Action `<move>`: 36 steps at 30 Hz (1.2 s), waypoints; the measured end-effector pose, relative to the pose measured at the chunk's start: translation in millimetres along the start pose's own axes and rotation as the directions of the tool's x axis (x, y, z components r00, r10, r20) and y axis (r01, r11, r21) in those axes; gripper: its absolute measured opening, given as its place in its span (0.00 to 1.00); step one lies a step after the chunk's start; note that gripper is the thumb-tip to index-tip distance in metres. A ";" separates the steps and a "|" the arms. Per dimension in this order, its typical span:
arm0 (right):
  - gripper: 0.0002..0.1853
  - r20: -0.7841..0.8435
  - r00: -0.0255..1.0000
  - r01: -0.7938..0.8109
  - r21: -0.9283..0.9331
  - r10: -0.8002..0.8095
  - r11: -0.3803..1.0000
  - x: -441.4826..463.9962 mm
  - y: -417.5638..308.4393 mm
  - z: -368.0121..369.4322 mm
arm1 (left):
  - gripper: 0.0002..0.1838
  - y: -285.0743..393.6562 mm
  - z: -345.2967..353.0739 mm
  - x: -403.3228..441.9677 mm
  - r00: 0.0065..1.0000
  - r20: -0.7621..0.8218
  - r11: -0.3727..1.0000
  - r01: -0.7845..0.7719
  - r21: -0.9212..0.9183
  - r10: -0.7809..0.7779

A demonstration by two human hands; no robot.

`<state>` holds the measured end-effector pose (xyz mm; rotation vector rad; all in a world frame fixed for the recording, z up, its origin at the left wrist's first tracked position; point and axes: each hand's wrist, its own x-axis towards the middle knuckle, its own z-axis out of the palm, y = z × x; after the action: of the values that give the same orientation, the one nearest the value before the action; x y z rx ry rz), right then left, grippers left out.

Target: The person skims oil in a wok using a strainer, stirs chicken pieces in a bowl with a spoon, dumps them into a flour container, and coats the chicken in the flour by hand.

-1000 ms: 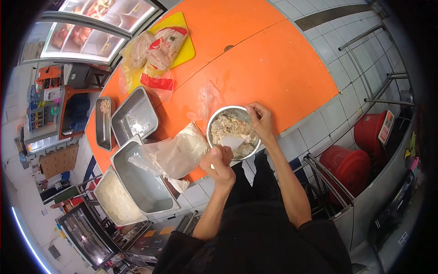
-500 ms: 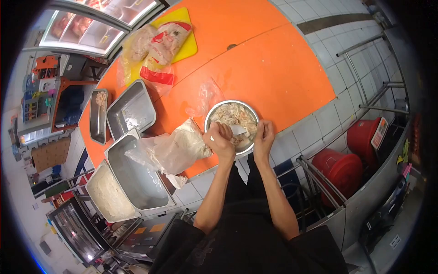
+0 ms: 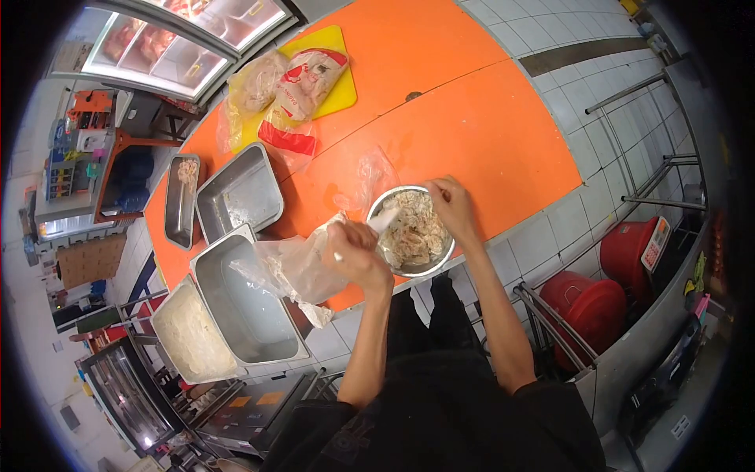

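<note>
A round metal bowl (image 3: 445, 258) at the near edge of the orange table holds pale, wet-looking pieces of meat in batter (image 3: 413, 236). My left hand (image 3: 358, 253) is wrapped round a white spatula (image 3: 384, 219), whose blade reaches over the bowl's left rim; its exact shape is blurred. With its fingers on the upper right rim, my right hand (image 3: 452, 203) grips the bowl. Just left of the bowl, partly behind my left hand, lies a clear plastic bag of whitish powder (image 3: 303, 263).
Left are a deep metal pan (image 3: 275, 334), a tray of pale powder (image 3: 185, 334), an empty-looking pan (image 3: 240, 193) and a narrow pan (image 3: 181, 212) with meat scraps. Bagged meat (image 3: 311, 86) lies on a yellow board (image 3: 340, 90). A crumpled bag (image 3: 373, 173) lies behind the bowl.
My left hand has moved left with the spatula, from inside the bowl to its left rim. My right hand has shifted up along the bowl's right rim. The camera view has shifted slightly.
</note>
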<state>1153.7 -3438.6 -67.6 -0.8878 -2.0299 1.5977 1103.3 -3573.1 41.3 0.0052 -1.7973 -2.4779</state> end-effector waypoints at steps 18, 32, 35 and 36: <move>0.07 0.061 0.996 -0.074 0.201 0.063 0.977 -0.1 19.4 5.4 | 0.25 0.1 24.4 -4.3 0.916 0.234 0.914 0.243 0.326 -0.327; 0.10 -0.393 0.901 -0.118 0.192 0.186 0.974 -67.0 19.5 -4.3 | 0.22 -51.7 -8.4 -32.1 0.972 0.203 0.889 0.014 0.457 -0.120; 0.11 -0.310 0.904 -0.222 0.250 0.295 0.942 -76.4 20.6 -15.3 | 0.23 -18.3 -5.7 -43.5 0.961 0.193 0.968 0.159 0.192 -0.196; 0.11 -0.311 0.902 -0.225 0.250 0.298 0.942 -74.3 22.4 -18.7 | 0.26 -4.6 -3.3 -44.6 0.959 0.213 0.980 0.166 0.112 -0.187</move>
<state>1224.3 -3474.0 -79.3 -1.3012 -1.5196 1.6166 1147.6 -3571.8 33.9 -0.1164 -2.0865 -2.6037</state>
